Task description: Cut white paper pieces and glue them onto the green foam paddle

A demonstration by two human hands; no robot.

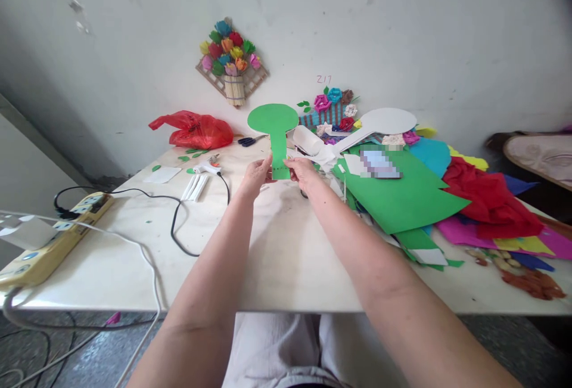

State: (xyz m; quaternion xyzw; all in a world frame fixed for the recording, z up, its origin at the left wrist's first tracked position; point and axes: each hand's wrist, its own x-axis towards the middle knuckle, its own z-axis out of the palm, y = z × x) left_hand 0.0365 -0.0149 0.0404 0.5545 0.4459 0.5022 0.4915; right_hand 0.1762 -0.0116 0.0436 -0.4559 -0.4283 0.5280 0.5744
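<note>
A green paddle-shaped paper cutout (277, 137) stands upright between my hands, its rounded head at the top and a strip-like stem below. A row of small dark marks crosses the stem near its lower end. My left hand (258, 174) pinches the stem's left edge. On the opposite edge, my right hand (300, 172) grips it with thumb and fingers. Behind and to the right lies a white cutout of similar shape (388, 121). A white glue gun (207, 167) rests left of my hands, beside several white glue sticks (195, 188).
A yellow power strip (84, 221) with cords lies at the left. A red plastic bag (196, 130) and scissors (250, 140) sit near the wall. Green sheets (397, 191) and red crepe paper (485, 197) pile up at right. A paper-flower basket (235, 87) hangs above.
</note>
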